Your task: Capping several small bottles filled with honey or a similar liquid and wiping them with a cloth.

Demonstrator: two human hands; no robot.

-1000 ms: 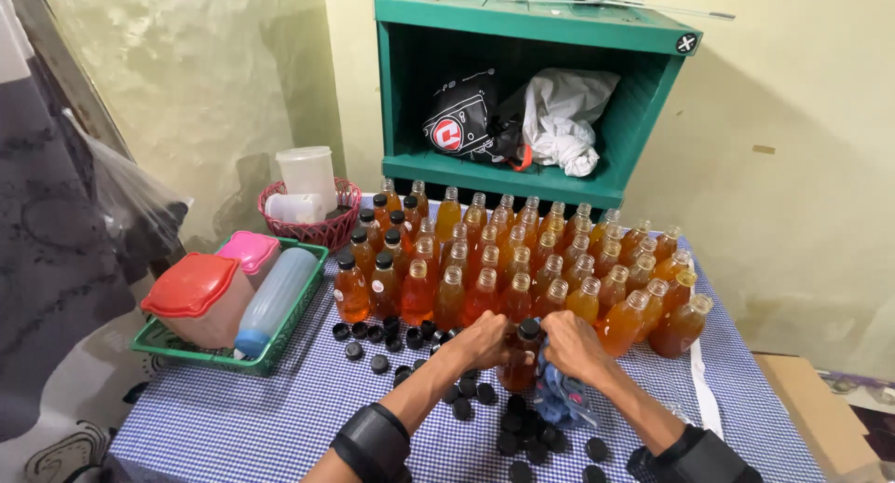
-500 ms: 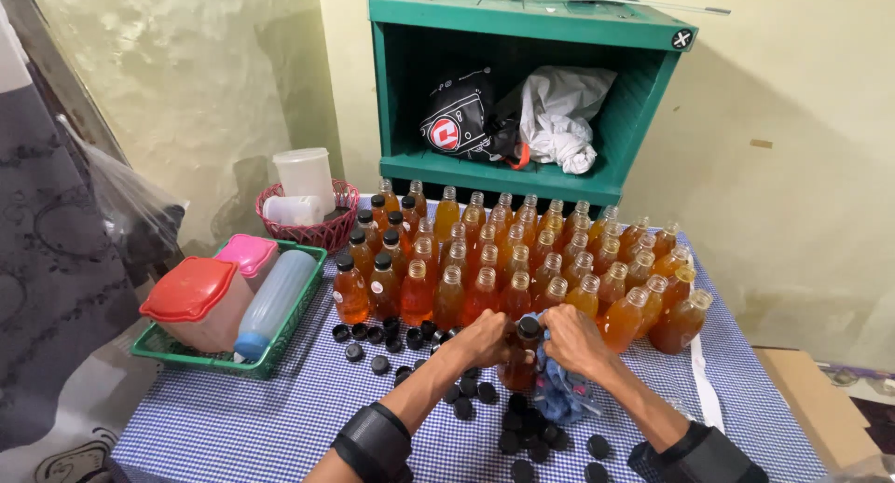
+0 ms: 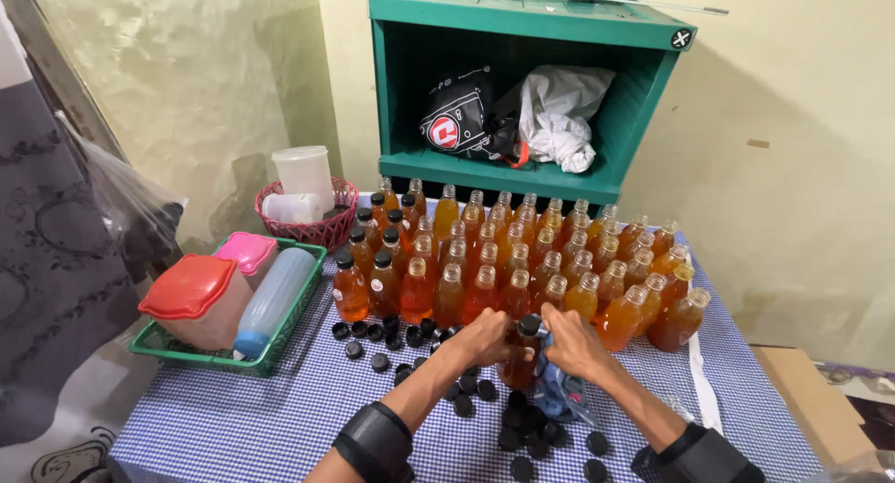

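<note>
Hands meet over one amber bottle point(image 3: 516, 366) near the table's front edge: our left hand point(image 3: 487, 337) wraps its fingers around the body, our right hand point(image 3: 571, 341) pinches the black cap point(image 3: 530, 325) on top. Loose black caps point(image 3: 466, 390) lie scattered on the checked cloth point(image 3: 270, 418), before rows of filled bottles point(image 3: 522, 259).

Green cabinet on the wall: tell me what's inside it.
The green cabinet holds a black bag with a red-and-white mark on the left and a crumpled white cloth or bag beside it. Anything behind them is covered.
</note>
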